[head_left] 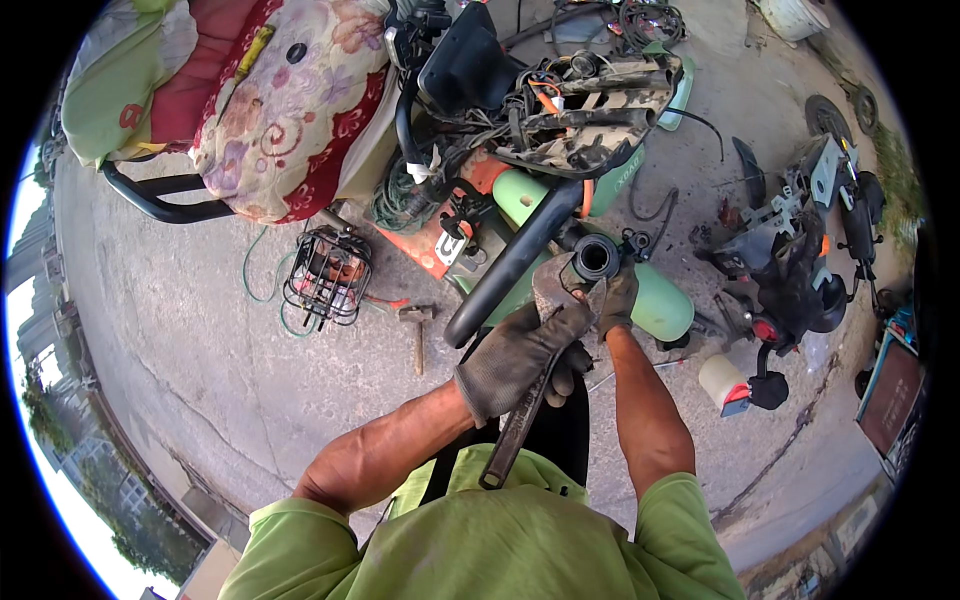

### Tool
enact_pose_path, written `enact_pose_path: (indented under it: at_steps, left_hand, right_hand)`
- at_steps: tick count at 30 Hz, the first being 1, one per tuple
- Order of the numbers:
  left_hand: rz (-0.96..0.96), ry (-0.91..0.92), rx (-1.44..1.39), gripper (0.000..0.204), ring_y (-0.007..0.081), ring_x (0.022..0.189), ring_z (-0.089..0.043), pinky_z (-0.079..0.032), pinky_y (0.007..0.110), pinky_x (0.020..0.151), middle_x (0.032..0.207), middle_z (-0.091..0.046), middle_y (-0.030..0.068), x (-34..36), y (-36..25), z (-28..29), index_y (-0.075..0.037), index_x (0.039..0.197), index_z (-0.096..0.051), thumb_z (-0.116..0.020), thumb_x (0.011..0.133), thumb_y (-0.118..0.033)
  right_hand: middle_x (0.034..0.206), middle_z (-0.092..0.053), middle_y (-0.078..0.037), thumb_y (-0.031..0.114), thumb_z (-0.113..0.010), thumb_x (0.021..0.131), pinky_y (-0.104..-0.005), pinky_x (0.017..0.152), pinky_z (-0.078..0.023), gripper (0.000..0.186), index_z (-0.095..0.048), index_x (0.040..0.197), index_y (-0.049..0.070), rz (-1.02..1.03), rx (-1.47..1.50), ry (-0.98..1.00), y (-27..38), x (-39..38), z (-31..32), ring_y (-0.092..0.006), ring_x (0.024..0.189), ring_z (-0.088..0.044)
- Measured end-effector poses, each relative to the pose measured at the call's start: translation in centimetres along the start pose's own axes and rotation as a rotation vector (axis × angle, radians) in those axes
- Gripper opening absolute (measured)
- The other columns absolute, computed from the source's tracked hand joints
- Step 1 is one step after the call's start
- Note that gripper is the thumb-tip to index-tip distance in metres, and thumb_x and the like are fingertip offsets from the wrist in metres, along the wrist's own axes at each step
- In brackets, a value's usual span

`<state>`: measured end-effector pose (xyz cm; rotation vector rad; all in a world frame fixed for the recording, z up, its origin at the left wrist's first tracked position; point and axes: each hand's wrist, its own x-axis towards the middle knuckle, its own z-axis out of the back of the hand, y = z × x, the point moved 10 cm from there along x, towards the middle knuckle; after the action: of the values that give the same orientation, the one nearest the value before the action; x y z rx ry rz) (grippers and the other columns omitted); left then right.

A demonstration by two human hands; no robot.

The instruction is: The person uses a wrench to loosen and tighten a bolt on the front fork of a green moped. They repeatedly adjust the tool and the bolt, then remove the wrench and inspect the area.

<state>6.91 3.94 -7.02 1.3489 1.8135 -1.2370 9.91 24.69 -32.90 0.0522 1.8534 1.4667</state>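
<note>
My gloved left hand point(525, 358) is wrapped around a large adjustable wrench point(516, 428), its handle slanting down toward my body. The wrench's jaws are at the round collar of an upright dark metal tube point(597, 257) with an open end. On the right side of that tube, my gloved right hand point(618, 298) is closed against it just below the rim; its fingertips are partly hidden. A thick black bar point(518, 262) runs beside the tube, and green scooter body panels point(662, 303) lie around and beneath it.
A hammer point(417, 335) and a black wire basket point(327, 275) lie to the left. Flowered cloth point(285, 115) covers a vehicle at the upper left. Tangled wiring point(540, 95) sits ahead. On the right are a partly dismantled scooter point(790, 250) and a pale tub point(722, 382).
</note>
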Motion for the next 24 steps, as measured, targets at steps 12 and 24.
enact_pose_path:
  at_steps: [12, 24]
  left_hand:
    - [0.065, -0.025, 0.021, 0.049, 0.0177, 0.055, -0.066, -0.055, 0.030, 0.047, 0.079, -0.067, 0.0118, 0.2, -0.2, 0.9, 0.003, 0.109, -0.062, -0.062, 0.104, -0.046]
    - [0.178, -0.016, 0.002, 0.054, 0.0188, 0.049, -0.064, -0.050, 0.032, 0.039, 0.074, -0.069, 0.0098, 0.2, -0.3, -0.1, 0.001, 0.104, -0.065, -0.052, 0.107, -0.052]
  right_hand:
    - [0.116, -0.068, -0.007, 0.051, -0.047, 0.106, -0.0362, 0.089, -0.051, 0.057, -0.060, 0.130, 0.001, 0.007, 0.044, 0.052, -1.3, 0.6, 0.0, -0.0201, 0.099, -0.065]
    - [0.107, -0.067, -0.005, 0.052, -0.042, 0.106, -0.0325, 0.064, -0.057, 0.053, -0.060, 0.122, 0.004, 0.236, -0.382, 0.012, 1.4, -0.4, -0.1, -0.0161, 0.083, -0.065]
